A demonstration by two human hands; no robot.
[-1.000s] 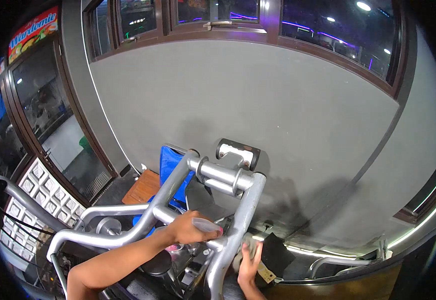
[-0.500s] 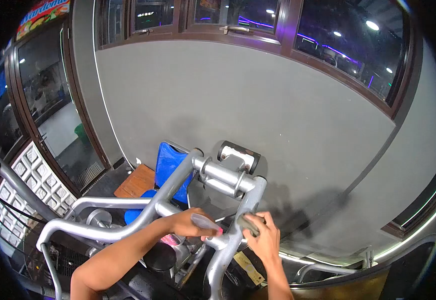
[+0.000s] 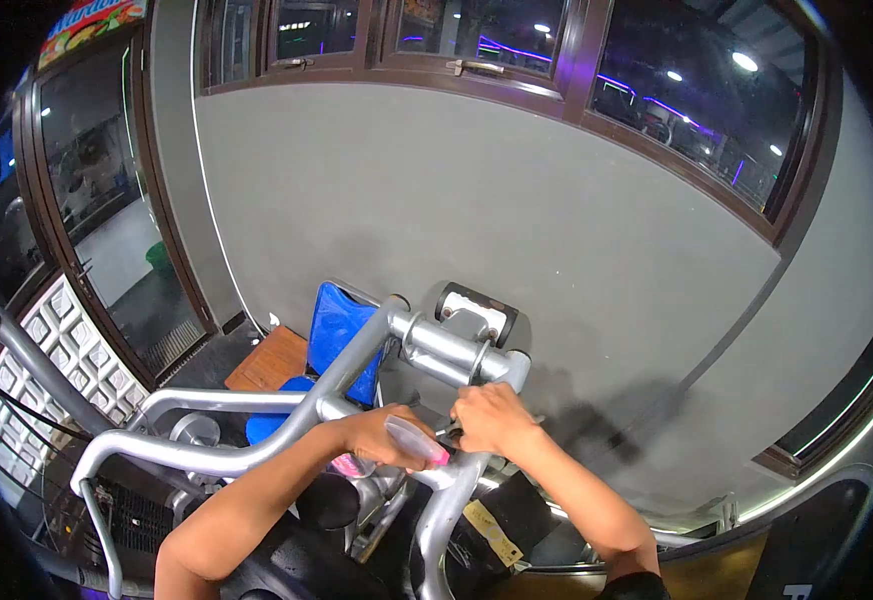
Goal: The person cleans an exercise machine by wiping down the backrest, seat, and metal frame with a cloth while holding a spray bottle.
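My left hand point(image 3: 381, 437) is wrapped round a spray bottle point(image 3: 414, 440) with a clear head and a pink nozzle tip; pink shows below the hand. It is beside the silver tube frame point(image 3: 351, 362) of a gym machine. Over the right-hand tube of that frame, my right hand point(image 3: 494, 418) is closed, fingers curled towards the inner side. A greyish cloth was in this hand a moment ago; now the hand covers nearly all of what it grips.
Behind the machine stand a blue chair point(image 3: 338, 325) and a brown wooden board point(image 3: 269, 360). A grey wall point(image 3: 556, 210) with windows runs along the back. At left is a glass door point(image 3: 106, 190). A black round pad point(image 3: 328, 502) sits below my left forearm.
My right hand has moved up and left, from the outer side of the right-hand tube to over its top. My left hand stays nearly in place with the spray bottle.
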